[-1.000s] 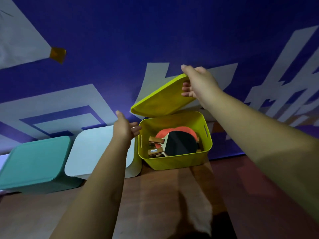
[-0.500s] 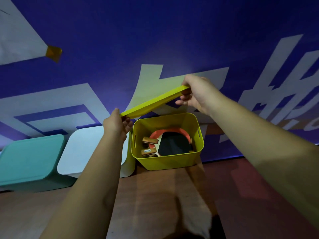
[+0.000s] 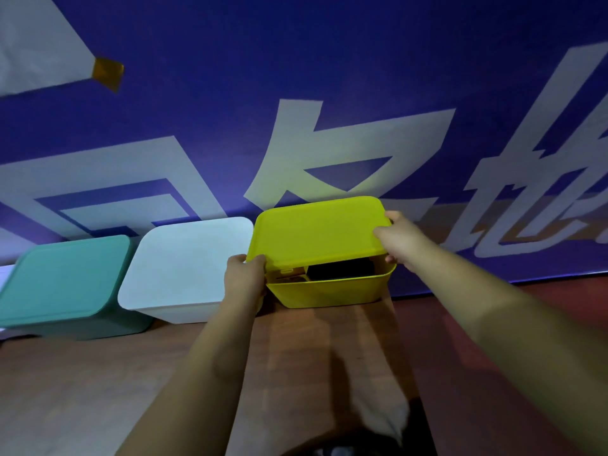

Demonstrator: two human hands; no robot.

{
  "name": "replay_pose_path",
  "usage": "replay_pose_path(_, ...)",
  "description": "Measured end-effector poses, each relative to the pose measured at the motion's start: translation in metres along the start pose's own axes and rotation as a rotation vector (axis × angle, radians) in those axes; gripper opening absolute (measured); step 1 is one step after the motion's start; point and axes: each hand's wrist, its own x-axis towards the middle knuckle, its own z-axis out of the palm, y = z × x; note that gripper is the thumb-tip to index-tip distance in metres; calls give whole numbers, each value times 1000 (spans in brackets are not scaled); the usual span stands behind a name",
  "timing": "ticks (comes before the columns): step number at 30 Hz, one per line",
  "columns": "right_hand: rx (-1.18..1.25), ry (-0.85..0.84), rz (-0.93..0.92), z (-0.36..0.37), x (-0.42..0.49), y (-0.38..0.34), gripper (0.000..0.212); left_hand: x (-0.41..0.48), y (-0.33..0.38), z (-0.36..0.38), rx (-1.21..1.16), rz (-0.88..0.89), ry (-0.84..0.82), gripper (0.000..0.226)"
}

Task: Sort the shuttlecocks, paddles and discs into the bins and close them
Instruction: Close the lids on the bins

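A yellow bin point(image 3: 329, 292) stands on the wooden table against the blue wall. Its yellow lid point(image 3: 316, 233) lies nearly flat over the bin, with the front edge still raised a little. Through that gap I see a dark paddle point(image 3: 340, 269) and wooden handles inside. My left hand point(image 3: 245, 273) grips the lid's front left corner. My right hand point(image 3: 399, 238) grips the lid's right edge, thumb on top.
A white bin point(image 3: 184, 268) with its lid on stands just left of the yellow one, touching my left hand's side. A teal bin point(image 3: 65, 284), also lidded, is further left. The blue banner wall rises right behind the bins.
The lid came down from a steep tilt above the bin to almost flat on it. My left hand took hold of the lid's left corner. The paddles are now mostly covered.
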Motion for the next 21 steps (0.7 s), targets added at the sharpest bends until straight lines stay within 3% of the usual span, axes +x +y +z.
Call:
replay_pose_path(7,-413,93,-128,6,-8,28,53,-1,-16,4,425,92,-19,45)
replay_pose_path(14,-546,160,-129,19,-14,35,64,2,-28,9,536,142,-38,41)
replay_pose_path(21,-643,217,-85,29,-25,29,57,-3,-20,10,666,229,-33,48)
